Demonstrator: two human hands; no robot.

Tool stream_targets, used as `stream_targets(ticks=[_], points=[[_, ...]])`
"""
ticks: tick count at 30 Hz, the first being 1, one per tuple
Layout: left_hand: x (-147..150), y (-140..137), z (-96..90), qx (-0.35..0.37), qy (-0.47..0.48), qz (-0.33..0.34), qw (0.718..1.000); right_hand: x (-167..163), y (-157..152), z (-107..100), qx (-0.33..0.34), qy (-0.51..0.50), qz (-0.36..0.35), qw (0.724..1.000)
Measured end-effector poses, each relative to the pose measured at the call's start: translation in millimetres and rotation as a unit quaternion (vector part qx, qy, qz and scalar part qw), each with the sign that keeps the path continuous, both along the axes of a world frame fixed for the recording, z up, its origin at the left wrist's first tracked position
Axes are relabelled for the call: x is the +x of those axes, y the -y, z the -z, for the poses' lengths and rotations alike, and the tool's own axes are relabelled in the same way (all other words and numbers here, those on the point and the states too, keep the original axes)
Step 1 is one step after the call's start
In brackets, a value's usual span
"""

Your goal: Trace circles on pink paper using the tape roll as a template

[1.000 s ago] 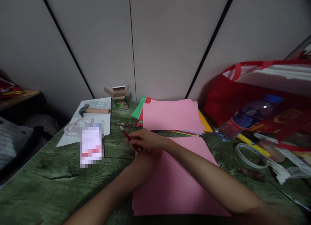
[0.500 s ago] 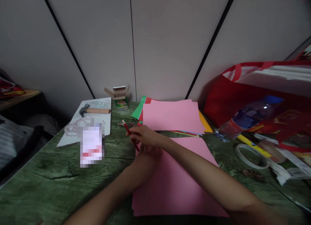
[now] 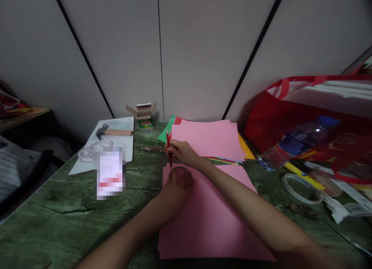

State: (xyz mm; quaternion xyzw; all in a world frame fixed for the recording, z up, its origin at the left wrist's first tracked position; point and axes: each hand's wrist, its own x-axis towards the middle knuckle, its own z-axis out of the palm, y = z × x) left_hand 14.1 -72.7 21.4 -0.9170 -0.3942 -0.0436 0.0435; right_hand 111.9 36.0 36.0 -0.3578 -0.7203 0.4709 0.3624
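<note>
Pencil (image 3: 167, 137) swung nearly upright since half a second ago; right hand (image 3: 184, 152) shifted up, away from left hand (image 3: 180, 183). Right fingers pinch the pencil, tip down by the near pink sheets' (image 3: 206, 230) upper left corner. Left hand on those sheets, over a mostly hidden curved rim (image 3: 183, 168); can't tell whether its fingers grip. Beyond: farther pink stack (image 3: 206, 136). Green tabletop (image 3: 139, 176).
</note>
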Motion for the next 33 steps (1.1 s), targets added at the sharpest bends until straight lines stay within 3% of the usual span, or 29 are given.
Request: stream_targets(ticks=[6, 11, 15, 22, 27, 33], points=[[-2.2, 2.6, -11.2, -0.039, -0.056, 0.009, 0.998, 26.3, -4.6, 2.7, -0.003, -0.012, 0.065, 0.998], [-4.2, 1.8, -14.2, -0.064, -0.042, 0.01, 0.997, 74.8, 6.7, 5.2, -0.031, -0.044, 0.145, 0.988], [-7.2, -0.2, -21.3, -0.082, -0.048, 0.01, 0.995, 130.1, 37.2, 7.1, -0.055, -0.05, 0.197, 0.977], [-14.4, -6.8, -37.6, -0.107, -0.144, 0.025, 0.983, 211.4, 110.2, 24.4, -0.058, 0.009, 0.328, 0.943], [-10.7, -6.5, -36.8, -0.125, -0.099, 0.0, 0.987, 222.1, 142.2, 44.5, -0.118, -0.053, 0.373, 0.919], [-21.6, -19.5, -36.2, -0.162, -0.004, -0.038, 0.986, 221.6, 144.6, 57.1, -0.148, -0.071, 0.368, 0.915]])
